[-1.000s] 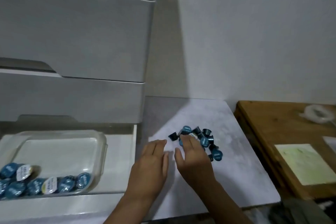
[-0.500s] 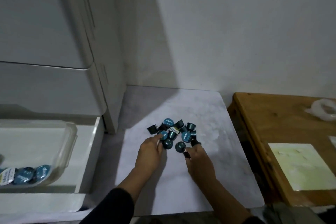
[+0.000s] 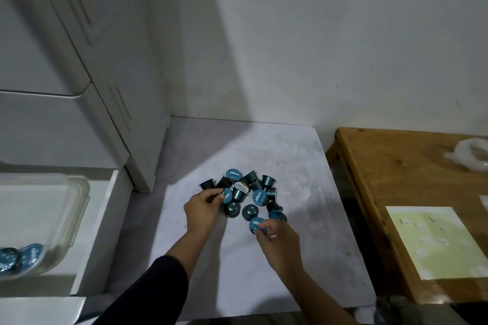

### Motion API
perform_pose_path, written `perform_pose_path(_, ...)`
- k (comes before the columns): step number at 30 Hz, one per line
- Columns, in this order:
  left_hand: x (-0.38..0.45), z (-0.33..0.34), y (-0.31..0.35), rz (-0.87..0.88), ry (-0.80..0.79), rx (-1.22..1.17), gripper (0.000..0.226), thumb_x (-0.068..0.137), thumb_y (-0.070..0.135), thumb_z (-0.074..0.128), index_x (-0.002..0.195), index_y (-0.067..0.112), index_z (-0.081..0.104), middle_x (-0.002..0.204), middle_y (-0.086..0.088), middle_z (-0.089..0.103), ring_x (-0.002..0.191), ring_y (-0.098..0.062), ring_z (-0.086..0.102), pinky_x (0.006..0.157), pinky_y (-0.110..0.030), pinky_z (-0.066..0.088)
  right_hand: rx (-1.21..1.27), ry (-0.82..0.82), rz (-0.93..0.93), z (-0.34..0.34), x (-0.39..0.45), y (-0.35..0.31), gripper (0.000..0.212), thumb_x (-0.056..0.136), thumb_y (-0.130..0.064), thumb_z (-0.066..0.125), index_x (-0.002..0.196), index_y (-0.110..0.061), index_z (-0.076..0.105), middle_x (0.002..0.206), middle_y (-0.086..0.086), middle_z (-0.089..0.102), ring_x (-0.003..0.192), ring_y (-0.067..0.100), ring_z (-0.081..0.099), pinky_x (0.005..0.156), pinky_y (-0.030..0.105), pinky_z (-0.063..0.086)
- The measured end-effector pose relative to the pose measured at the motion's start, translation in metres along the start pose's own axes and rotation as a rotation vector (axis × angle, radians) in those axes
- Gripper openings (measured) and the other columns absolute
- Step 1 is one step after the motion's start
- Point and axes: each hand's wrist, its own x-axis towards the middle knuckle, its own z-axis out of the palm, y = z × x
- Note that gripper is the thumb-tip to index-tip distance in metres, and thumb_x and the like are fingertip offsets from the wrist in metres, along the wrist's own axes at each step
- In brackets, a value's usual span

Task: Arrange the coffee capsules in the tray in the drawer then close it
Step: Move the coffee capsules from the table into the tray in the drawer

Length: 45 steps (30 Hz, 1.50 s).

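Observation:
Several dark coffee capsules with blue foil lids lie in a loose pile (image 3: 247,188) on a white marbled surface (image 3: 303,219). My left hand (image 3: 202,210) pinches one blue-lidded capsule (image 3: 227,196) at the pile's left edge. My right hand (image 3: 277,239) pinches another capsule (image 3: 255,224) at the pile's near edge. To the left, a clear plastic tray (image 3: 76,208) sits in an open white drawer (image 3: 105,221). A few capsules (image 3: 29,257) lie in the tray's near corner.
Grey drawer fronts and a cabinet side (image 3: 111,82) rise behind the open drawer. A wooden table (image 3: 390,174) stands to the right, bearing a pale yellow sheet (image 3: 433,243) and a roll of clear tape (image 3: 472,155). A white wall closes the back.
Both hands have gone from hovering near the pile to each pinching a capsule. The view has swung right, so the tray has slid towards the left edge.

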Motion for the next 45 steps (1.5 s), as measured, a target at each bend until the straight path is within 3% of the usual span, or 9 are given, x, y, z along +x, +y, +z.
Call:
perform_pose_path(5,-0.001,0.001,0.003,-0.064,0.01,-0.099,0.017,0.081,0.008,0.066,0.094,0.015,0.074,0.097,-0.006,0.073,0.085,-0.011,0.06,0.085,-0.018,0.041,0.145,-0.044,0.148,-0.006,0.006,-0.001,0.011,0.081,-0.015,0.062,0.076,-0.014,0.071,0.062,-0.015,0.056,0.062,0.006,0.054,0.057,0.006,0.033)
perform_pose_path(8,-0.005,0.0,0.008,-0.071,0.022,-0.136,0.017,0.082,0.005,0.063,0.091,0.015,0.075,0.096,-0.006,0.073,0.086,-0.011,0.06,0.087,-0.019,0.042,0.239,-0.058,0.185,-0.008,0.007,-0.006,0.011,0.08,-0.01,0.061,0.076,-0.009,0.072,0.065,0.011,0.067,0.072,0.026,0.064,0.067,0.025,0.043)
perform_pose_path(10,-0.009,-0.004,0.012,-0.055,0.023,-0.154,0.018,0.083,0.005,0.063,0.091,0.016,0.075,0.093,-0.004,0.072,0.086,-0.011,0.06,0.087,-0.02,0.043,0.324,-0.055,0.191,-0.011,0.008,-0.012,0.014,0.081,-0.009,0.061,0.08,-0.012,0.074,0.059,-0.001,0.065,0.074,0.024,0.066,0.071,0.027,0.046)
perform_pose_path(12,-0.013,-0.012,0.017,-0.033,0.012,-0.182,0.019,0.083,0.005,0.062,0.09,0.017,0.075,0.091,0.0,0.071,0.088,-0.01,0.061,0.085,-0.02,0.043,0.381,-0.023,0.167,-0.016,0.011,-0.02,0.015,0.082,-0.006,0.062,0.086,-0.013,0.075,0.063,-0.009,0.065,0.072,0.019,0.067,0.07,0.024,0.049)
perform_pose_path(17,-0.02,-0.051,0.033,0.08,-0.037,-0.273,0.035,0.083,0.001,0.06,0.072,0.031,0.073,0.083,0.01,0.073,0.083,-0.007,0.067,0.077,-0.014,0.05,0.823,-0.008,0.207,-0.038,0.019,-0.055,0.022,0.083,0.005,0.059,0.08,-0.014,0.071,0.076,0.008,0.071,0.065,0.017,0.065,0.058,0.017,0.053)
perform_pose_path(20,-0.027,-0.087,0.046,0.128,-0.052,-0.273,0.032,0.085,0.005,0.061,0.074,0.032,0.072,0.082,0.012,0.073,0.078,0.0,0.066,0.069,-0.007,0.047,0.912,-0.065,0.198,-0.053,0.021,-0.086,0.02,0.085,0.005,0.057,0.088,-0.009,0.071,0.08,0.01,0.071,0.072,0.021,0.063,0.066,0.025,0.051)
perform_pose_path(32,-0.022,-0.293,0.044,0.238,-0.159,0.014,0.02,0.083,0.01,0.066,0.083,0.028,0.076,0.086,0.011,0.076,0.085,-0.003,0.069,0.082,-0.018,0.051,0.913,-0.327,-0.07,-0.03,-0.004,-0.247,0.025,0.083,0.005,0.059,0.078,-0.017,0.07,0.075,-0.001,0.071,0.058,0.002,0.063,0.058,0.01,0.051)
perform_pose_path(38,0.03,-0.404,-0.005,0.165,-0.24,0.239,0.025,0.081,0.007,0.067,0.075,0.03,0.076,0.088,0.006,0.076,0.09,-0.01,0.07,0.091,-0.031,0.052,0.744,-0.478,-0.109,0.047,-0.016,-0.334,0.027,0.084,0.001,0.06,0.074,-0.022,0.07,0.08,0.003,0.07,0.065,0.011,0.061,0.069,0.023,0.051)
perform_pose_path(45,0.083,-0.456,-0.051,0.149,-0.463,0.476,0.02,0.083,0.01,0.065,0.082,0.028,0.073,0.094,0.005,0.073,0.093,-0.006,0.066,0.08,-0.013,0.048,0.463,-0.532,-0.023,0.147,-0.011,-0.382,0.018,0.08,-0.019,0.065,0.072,-0.033,0.074,0.081,-0.007,0.075,0.08,0.012,0.07,0.083,0.037,0.057)
